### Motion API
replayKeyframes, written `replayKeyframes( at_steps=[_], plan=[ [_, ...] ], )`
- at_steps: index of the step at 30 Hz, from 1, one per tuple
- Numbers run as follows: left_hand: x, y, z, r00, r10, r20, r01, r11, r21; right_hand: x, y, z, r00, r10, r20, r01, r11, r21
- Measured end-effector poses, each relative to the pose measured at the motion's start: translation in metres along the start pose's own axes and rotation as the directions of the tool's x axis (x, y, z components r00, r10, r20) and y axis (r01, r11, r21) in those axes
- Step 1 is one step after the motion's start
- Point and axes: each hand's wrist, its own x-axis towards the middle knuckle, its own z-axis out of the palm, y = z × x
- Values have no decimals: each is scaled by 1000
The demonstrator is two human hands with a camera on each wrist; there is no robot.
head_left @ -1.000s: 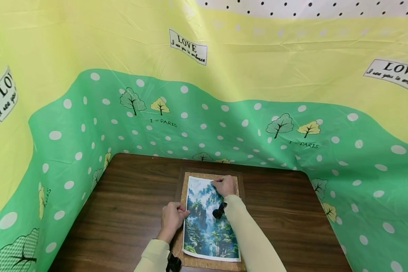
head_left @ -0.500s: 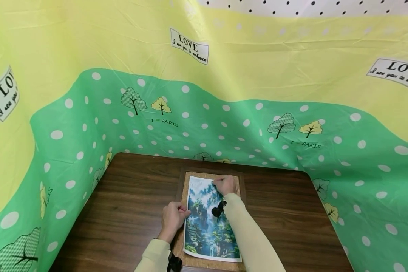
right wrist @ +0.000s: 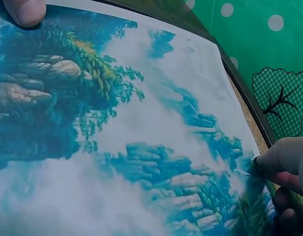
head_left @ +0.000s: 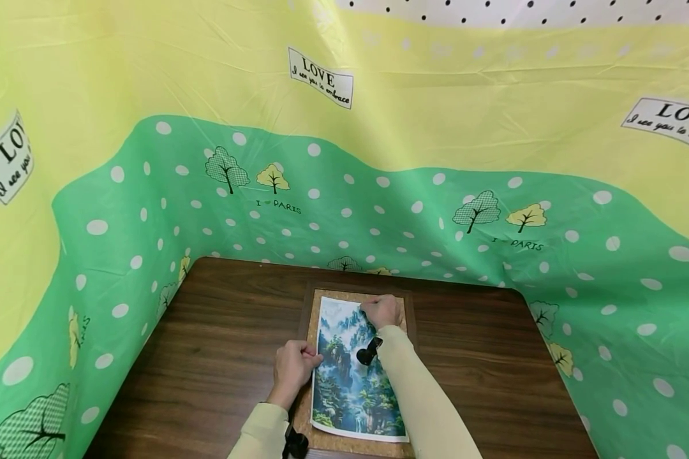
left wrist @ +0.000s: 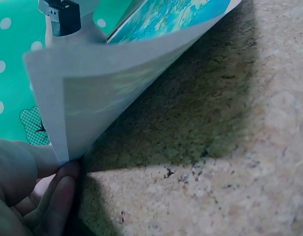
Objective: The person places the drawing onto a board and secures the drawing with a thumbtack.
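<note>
A tall landscape print (head_left: 350,376) of blue mountains and waterfalls lies over a wood-framed cork board (head_left: 362,443). My left hand (head_left: 293,366) pinches the print's left edge between thumb and fingers. In the left wrist view, the paper (left wrist: 112,78) curls up from the cork (left wrist: 200,182), its pale underside facing the camera. My right hand (head_left: 381,311) is at the print's top edge, covering its upper right corner. In the right wrist view, right fingers (right wrist: 281,160) pinch at the paper's edge, with a small dark spot at the tip; I cannot tell what it is.
The board rests on a dark wood-grain table (head_left: 224,331) with brown surface on both sides. A green and yellow printed curtain (head_left: 344,210) hangs around the back and sides. A small black camera (head_left: 369,352) on the right wrist hangs over the print.
The view shifts very slightly. Both hands stay at the same places on the print, and the print stays put on the board.
</note>
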Motion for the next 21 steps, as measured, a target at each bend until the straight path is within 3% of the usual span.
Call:
replayKeyframes(
  at_steps=[21],
  plan=[
    [0,0,-1,1000,-9,13,9,1000,5,3,-2,4,999,39,-6,-39,999,5]
  ],
)
